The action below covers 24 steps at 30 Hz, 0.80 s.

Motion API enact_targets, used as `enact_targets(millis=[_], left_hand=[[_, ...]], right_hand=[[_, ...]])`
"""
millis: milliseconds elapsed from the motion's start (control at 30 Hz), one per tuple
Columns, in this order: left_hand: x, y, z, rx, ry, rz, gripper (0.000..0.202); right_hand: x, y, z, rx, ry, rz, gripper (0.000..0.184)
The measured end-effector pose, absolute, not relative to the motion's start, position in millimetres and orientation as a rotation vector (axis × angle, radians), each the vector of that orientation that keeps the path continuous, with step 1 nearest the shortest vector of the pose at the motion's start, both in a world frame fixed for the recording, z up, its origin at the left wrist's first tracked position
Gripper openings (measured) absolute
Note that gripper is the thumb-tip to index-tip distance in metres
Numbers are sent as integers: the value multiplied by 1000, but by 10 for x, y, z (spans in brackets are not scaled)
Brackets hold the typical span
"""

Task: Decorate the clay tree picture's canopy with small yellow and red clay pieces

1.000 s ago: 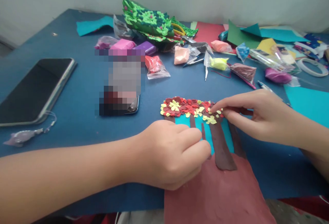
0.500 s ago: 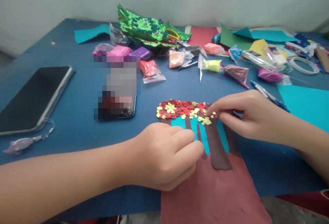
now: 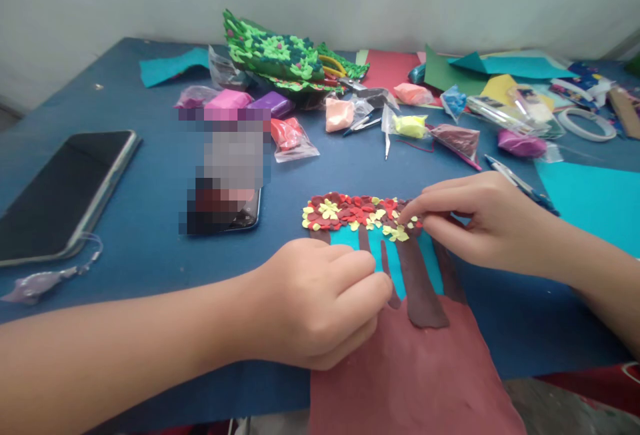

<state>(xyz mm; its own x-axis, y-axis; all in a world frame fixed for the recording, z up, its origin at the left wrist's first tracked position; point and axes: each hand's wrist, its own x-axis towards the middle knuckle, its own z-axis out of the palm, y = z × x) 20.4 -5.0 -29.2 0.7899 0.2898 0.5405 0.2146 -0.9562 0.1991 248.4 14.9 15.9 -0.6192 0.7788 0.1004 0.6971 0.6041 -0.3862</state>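
Note:
A clay picture [image 3: 415, 375] lies at the table's front edge, with a reddish-brown clay lower part, brown clay trunks [image 3: 423, 282] and turquoise paper between them. Small red, maroon and yellow clay petals [image 3: 356, 212] cover its top strip, some set as flowers. My right hand [image 3: 465, 218] reaches in from the right, its index fingertip on the petals and the thumb a little apart below. Curled closed, my left hand [image 3: 325, 302] rests over the picture's left side. Its fingertips are turned away, so anything pinched in them is hidden.
Bagged clay, including red [image 3: 290, 136] and yellow [image 3: 410, 126], lies across the table behind the picture. A phone [image 3: 65, 188] is at left; another dark device [image 3: 245, 215] is partly blurred out. A green clay-covered piece [image 3: 275, 52], pens [image 3: 520, 182] and coloured paper [image 3: 590, 202] lie around.
The view has shifted very slightly, moving everything a little to the left. Both hands keep nearly the same pose, the right index finger still on the petals.

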Motion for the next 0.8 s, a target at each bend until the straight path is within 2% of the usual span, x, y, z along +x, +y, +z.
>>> enact_targets(millis=[800], left_hand=[[209,-51,-267,2833,403,840,23]], right_hand=[[2476,133,125,-1183,-2566,494,27]])
